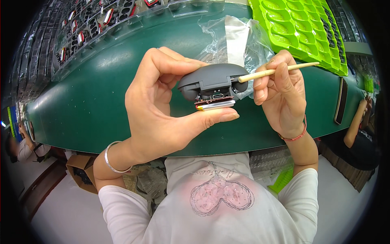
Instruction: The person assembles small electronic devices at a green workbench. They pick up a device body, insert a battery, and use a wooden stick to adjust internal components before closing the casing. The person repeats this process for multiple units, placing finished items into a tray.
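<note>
My left hand (152, 103) grips a dark grey rounded plastic housing (211, 77), thumb below and fingers behind and above. On the housing's side facing me there is an opening with a small charging port (218, 96). Below the port a circuit board edge shows, and under it a flat silver battery (215, 106) rests against my left thumb. Between thumb and fingers of my right hand (284, 87) is a thin pale wooden stick (268, 74). Its blunt end meets the right side of the opening; its tapered end points right. The inside of the housing is mostly hidden.
Behind my hands lies a clear plastic bag (211, 40) with a white strip (237, 42). A bright green tray (296, 28) stands far right; clear trays (93, 28) of small parts fill the far left. A dark flat slab (341, 101) lies right. Other people sit at both sides.
</note>
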A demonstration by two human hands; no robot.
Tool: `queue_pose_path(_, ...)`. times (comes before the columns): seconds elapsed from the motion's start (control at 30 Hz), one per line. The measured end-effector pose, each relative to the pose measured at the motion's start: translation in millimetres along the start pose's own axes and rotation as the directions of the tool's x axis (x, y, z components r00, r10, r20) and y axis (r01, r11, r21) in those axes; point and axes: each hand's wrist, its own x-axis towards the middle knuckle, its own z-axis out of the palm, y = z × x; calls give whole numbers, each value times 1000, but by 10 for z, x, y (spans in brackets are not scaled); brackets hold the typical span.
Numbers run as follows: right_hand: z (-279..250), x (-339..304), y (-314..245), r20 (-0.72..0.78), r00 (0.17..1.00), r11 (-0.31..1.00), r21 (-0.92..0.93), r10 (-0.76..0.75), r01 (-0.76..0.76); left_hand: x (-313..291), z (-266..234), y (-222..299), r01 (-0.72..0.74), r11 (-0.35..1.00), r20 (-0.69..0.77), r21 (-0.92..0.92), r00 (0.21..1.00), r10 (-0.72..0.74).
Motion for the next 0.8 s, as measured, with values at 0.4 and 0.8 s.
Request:
queue_pose_path(0.4,-4,-1,37,10,1000,998,-51,-20,20,-19,2,14,20,1000,-13,19,1000,-20)
queue_pose_path(0.8,-28,0,52,69,991,988,-95,-112,118,-25,5,7,-4,999,1,47,1000,4)
